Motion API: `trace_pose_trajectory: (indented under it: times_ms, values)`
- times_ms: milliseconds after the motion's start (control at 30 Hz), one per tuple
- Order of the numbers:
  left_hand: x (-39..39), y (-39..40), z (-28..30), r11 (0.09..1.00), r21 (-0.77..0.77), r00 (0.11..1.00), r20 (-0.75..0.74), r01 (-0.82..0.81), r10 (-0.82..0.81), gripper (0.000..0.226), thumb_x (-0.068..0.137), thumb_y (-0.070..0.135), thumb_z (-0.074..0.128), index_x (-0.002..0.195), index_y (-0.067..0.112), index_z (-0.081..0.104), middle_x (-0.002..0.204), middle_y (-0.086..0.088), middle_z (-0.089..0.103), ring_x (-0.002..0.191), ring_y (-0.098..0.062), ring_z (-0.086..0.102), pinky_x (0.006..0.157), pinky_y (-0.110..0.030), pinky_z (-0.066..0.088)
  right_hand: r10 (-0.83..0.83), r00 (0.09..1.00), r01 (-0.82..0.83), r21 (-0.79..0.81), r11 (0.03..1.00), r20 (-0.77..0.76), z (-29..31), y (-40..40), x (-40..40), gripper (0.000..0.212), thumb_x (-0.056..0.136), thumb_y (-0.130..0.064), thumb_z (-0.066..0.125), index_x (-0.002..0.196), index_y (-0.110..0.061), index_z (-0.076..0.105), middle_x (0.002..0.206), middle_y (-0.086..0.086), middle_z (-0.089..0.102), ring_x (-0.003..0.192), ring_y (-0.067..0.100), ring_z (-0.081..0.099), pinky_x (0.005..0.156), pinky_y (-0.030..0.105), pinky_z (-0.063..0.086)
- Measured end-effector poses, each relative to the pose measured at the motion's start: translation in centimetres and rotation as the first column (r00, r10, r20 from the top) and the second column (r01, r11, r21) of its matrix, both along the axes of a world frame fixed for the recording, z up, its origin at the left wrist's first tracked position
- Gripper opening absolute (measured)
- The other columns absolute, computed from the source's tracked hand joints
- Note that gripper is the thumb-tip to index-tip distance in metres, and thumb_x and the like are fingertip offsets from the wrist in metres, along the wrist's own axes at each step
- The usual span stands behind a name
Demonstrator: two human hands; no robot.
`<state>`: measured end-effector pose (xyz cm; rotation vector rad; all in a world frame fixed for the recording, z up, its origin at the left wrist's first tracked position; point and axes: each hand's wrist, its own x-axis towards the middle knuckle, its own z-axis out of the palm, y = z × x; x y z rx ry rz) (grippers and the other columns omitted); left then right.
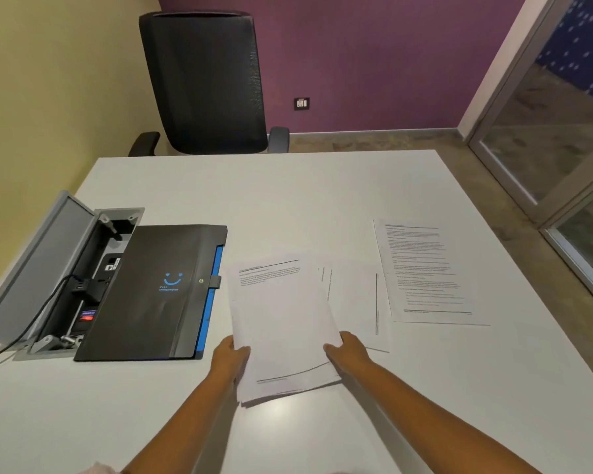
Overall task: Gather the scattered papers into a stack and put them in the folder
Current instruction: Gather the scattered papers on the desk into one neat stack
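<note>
A stack of white printed papers (281, 323) is held slightly above the white table (322, 200), in front of me. My left hand (228, 355) grips its left edge and my right hand (348, 348) grips its right edge. Partly under the stack's right side lies another sheet (360, 302), turned sideways. A further printed sheet (425, 271) lies flat to the right, apart from the stack. The dark folder (151, 292), closed, with a blue smiley logo and a blue edge, lies to the left of the stack.
An open cable box (79, 268) with a raised grey lid, plugs and a black cable is sunk in the table, left of the folder. A black office chair (206, 83) stands behind the far edge. A glass door is at the right.
</note>
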<state>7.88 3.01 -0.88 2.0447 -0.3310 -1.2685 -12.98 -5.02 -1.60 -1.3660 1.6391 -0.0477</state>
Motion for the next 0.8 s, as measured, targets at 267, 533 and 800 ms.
trace_pose_trajectory:
  times_ms: [267,533,800]
  values:
    - [-0.1,-0.4,1.9,0.965,-0.227,0.988,0.109,0.131,-0.108,0.043,0.091,0.013,0.054,0.132,0.009,0.042,0.13,-0.014,0.053,0.107,-0.028,0.053,0.1,-0.049,0.041,-0.041,0.979,0.043,-0.009,0.999,0.201,1.9,0.0,-2.3,0.019,0.085,-0.019,0.061,0.103,-0.013,0.055,0.1,0.004,0.064,0.078,0.005,0.06,0.063,0.017,0.047]
    - [0.9,-1.2,5.7,0.861,-0.491,0.99,0.028,0.135,-0.139,0.034,0.084,0.001,0.059,0.102,0.03,0.062,0.1,0.01,0.071,0.094,-0.01,0.066,0.076,-0.019,0.053,-0.06,0.861,0.176,-0.185,0.967,0.505,6.4,-1.2,-2.9,0.035,0.079,-0.01,0.072,0.105,-0.026,0.055,0.096,-0.011,0.065,0.086,0.003,0.064,0.074,0.014,0.05]
    - [-1.7,-1.8,4.7,0.91,-0.359,0.978,0.052,0.209,-0.204,0.04,0.087,0.017,0.06,0.125,0.011,0.049,0.11,-0.006,0.059,0.095,-0.02,0.053,0.085,-0.035,0.045,-0.028,0.907,0.092,-0.132,0.987,0.421,5.9,-0.6,-1.6,0.044,0.082,-0.019,0.07,0.122,-0.012,0.054,0.106,0.0,0.062,0.097,0.013,0.057,0.087,0.022,0.043]
